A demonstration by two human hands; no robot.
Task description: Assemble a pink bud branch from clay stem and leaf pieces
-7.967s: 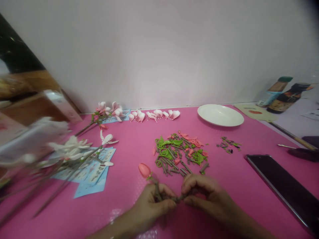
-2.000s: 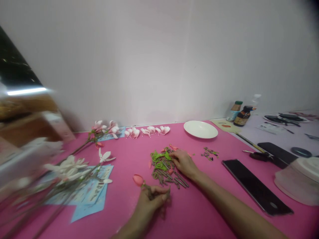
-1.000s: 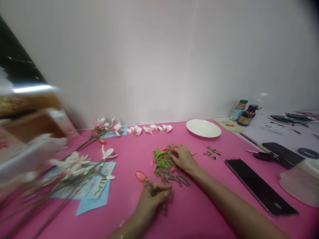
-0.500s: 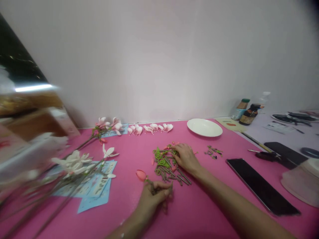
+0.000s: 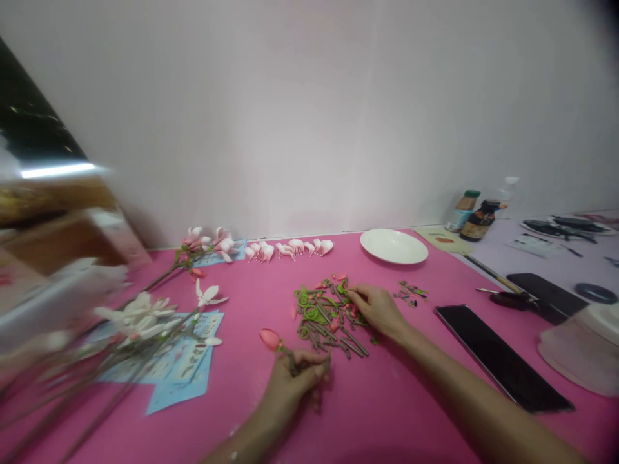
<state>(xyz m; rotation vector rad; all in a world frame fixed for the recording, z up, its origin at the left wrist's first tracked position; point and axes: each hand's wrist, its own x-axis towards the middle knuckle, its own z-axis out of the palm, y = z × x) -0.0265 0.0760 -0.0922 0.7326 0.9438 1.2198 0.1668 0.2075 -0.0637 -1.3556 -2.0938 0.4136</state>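
Between the fingers of my left hand (image 5: 300, 377) is a short brown stem tipped with a pink bud (image 5: 270, 338), which points up and left. My right hand (image 5: 374, 308) is at the right edge of a pile of green and brown stem pieces (image 5: 316, 314), its thumb and fingertips together at the pieces; whether they grip one is too small to tell. Pink buds lie among the pile. Small scraps (image 5: 411, 292) lie to the right of it. Pink petal pieces (image 5: 290, 249) stand in a row near the wall.
A white plate (image 5: 394, 247) sits at the back. Flower branches (image 5: 140, 316) lie over blue cards (image 5: 196, 380) at the left. On the right are a phone (image 5: 500, 357), scissors (image 5: 512, 299), a plastic tub (image 5: 585, 351) and bottles (image 5: 478, 221).
My right hand has drawn slightly right, off the top of the pile, uncovering more pieces. My left hand still holds the budded stem. The whole view has shifted a little.
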